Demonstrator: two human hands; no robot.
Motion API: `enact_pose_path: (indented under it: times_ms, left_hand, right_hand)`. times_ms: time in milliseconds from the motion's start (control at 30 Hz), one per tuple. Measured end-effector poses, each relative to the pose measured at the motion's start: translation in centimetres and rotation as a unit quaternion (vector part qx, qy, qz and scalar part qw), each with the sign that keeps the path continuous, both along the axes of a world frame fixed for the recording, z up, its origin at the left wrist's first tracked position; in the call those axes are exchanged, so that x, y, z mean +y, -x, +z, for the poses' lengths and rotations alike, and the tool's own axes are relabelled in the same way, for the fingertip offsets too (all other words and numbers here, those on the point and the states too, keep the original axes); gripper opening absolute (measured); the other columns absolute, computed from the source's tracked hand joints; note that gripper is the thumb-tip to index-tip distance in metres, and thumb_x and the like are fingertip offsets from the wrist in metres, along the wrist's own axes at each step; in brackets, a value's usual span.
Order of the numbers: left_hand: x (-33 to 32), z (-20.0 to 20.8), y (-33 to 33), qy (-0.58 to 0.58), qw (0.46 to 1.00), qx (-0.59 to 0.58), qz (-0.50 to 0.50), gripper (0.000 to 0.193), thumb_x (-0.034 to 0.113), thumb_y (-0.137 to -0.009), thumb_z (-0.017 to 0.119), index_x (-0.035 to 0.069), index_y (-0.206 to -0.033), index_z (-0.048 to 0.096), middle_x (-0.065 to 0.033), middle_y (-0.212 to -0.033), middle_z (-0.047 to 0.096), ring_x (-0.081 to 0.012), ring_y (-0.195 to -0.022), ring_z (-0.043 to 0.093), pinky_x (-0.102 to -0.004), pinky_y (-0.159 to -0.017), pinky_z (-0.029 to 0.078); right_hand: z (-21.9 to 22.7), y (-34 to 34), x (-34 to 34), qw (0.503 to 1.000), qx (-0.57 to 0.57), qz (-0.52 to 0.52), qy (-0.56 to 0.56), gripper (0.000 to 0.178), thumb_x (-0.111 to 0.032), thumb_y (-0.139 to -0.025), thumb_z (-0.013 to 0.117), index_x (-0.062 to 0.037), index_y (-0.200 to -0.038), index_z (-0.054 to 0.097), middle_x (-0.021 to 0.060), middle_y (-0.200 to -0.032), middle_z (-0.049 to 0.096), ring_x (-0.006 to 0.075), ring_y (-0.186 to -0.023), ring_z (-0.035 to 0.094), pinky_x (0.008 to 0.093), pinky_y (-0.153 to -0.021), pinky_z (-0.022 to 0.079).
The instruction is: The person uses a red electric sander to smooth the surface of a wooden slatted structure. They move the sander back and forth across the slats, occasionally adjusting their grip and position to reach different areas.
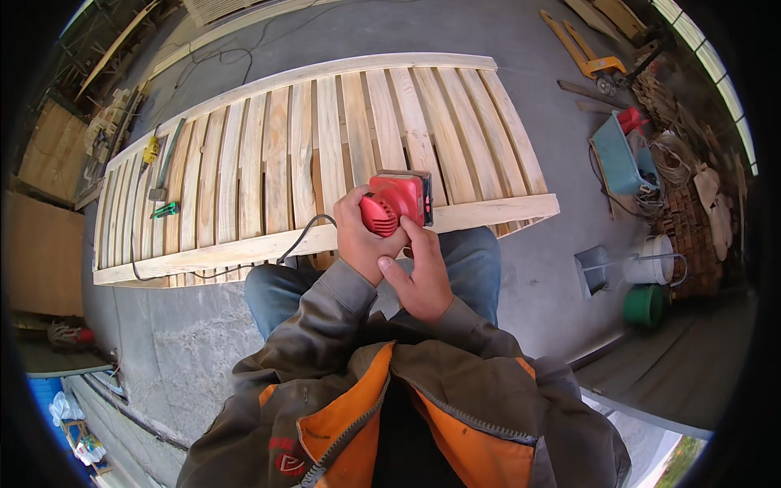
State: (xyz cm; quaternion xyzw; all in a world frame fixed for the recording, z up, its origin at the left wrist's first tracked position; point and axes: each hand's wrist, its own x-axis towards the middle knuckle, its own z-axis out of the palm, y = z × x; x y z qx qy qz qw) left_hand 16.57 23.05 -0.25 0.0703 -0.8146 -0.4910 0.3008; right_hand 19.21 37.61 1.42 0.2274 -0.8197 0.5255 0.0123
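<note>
Toward the right end of the slatted wooden pallet (278, 154), by its near rail, a red power sander (399, 199) is over the slats. The left hand (358, 228) has its fingers wrapped around the sander's body; the right hand (419, 276) lies against the left one, its fingers bent at the sander's rear. A black cord (294, 247) loops leftward across the near rail. Near the pallet's left end lie a hammer (170, 154), a green tool (165, 210) and a yellow one (150, 150).
</note>
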Motion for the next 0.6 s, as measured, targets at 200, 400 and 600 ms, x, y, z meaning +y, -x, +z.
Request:
enact_pose_path:
  times_ms: [200,400,600]
  left_hand:
    - [-0.7,1.3,-1.0,0.091,0.992,0.089,-0.015,0.086,0.018,-0.071,0.095,0.006,-0.144,0.05,-0.0234,-0.132,0.056,-0.0428,-0.12,0.058,-0.0491,-0.102,0.052]
    - [-0.2,2.8,-2.9,0.097,0.983,0.144,-0.052,0.077,0.009,-0.077,0.087,0.005,-0.146,0.054,-0.0243,-0.137,0.058,-0.0432,-0.126,0.058,-0.051,-0.109,0.046]
    - [0.1,3.5,-4.5,0.018,0.97,0.148,-0.189,0.078,-0.015,-0.079,0.061,-0.002,-0.155,0.048,-0.022,-0.149,0.056,-0.0389,-0.139,0.053,-0.0456,-0.118,0.043]
  right_hand:
    - [1.9,0.0,-2.4,0.997,-0.037,-0.023,0.065,0.084,-0.032,-0.096,0.08,0.0051,-0.16,0.041,0.0285,-0.138,0.055,0.039,-0.125,0.057,0.048,-0.11,0.046]
    - [2.7,0.6,-2.4,0.995,0.003,-0.038,0.09,0.099,-0.029,-0.087,0.092,0.0029,-0.162,0.036,0.0258,-0.142,0.054,0.0342,-0.131,0.059,0.0465,-0.108,0.053]
    - [2.9,1.6,-1.7,0.93,-0.15,-0.017,0.335,0.103,-0.011,-0.081,0.096,-0.001,-0.16,0.03,0.0205,-0.145,0.056,0.0259,-0.13,0.063,0.0409,-0.108,0.057]
